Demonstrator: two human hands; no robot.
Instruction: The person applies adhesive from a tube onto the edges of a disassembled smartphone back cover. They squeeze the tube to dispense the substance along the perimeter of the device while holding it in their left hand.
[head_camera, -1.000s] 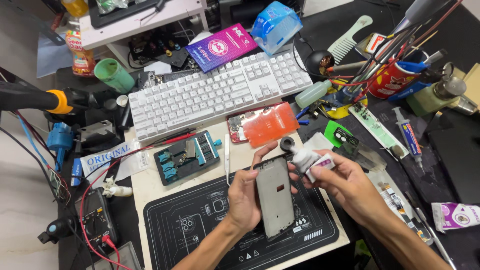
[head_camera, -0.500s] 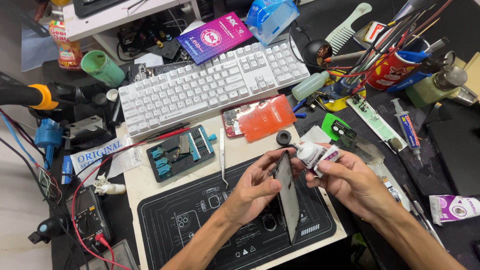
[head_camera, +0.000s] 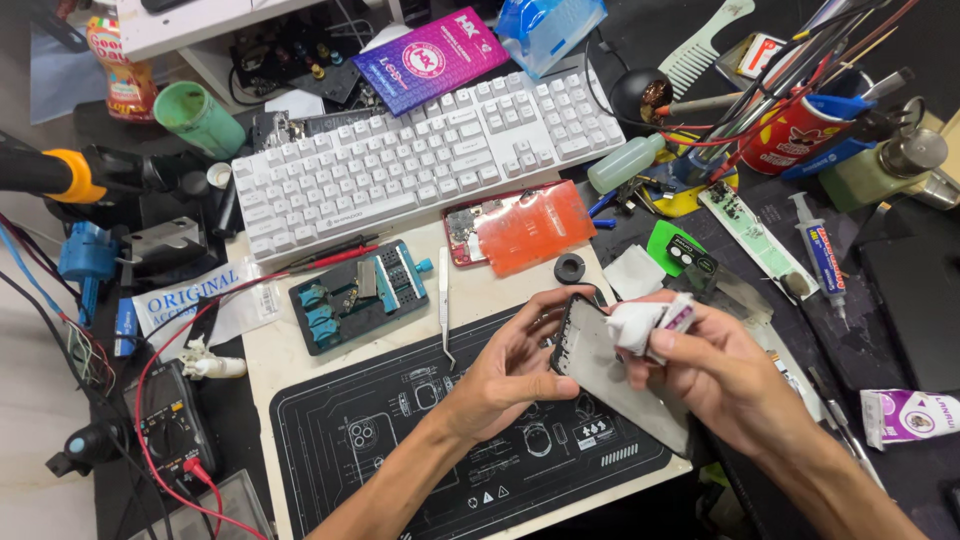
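L hand (head_camera: 510, 370) grips phone frame (head_camera: 610, 375); R hand (head_camera: 725, 365) presses white wad (head_camera: 640, 325) on it.

We have one head-worn view, looking steeply down and close onto the black repair mat (head_camera: 400, 440); the white keyboard (head_camera: 420, 160) lies beyond it, toward the frame's top.

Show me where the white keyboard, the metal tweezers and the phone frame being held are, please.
white keyboard (head_camera: 420, 165), head view, on the keys at its middle.
metal tweezers (head_camera: 445, 305), head view, midway along its shaft.
phone frame (head_camera: 620, 385), head view, on its pale inner face between the two hands.
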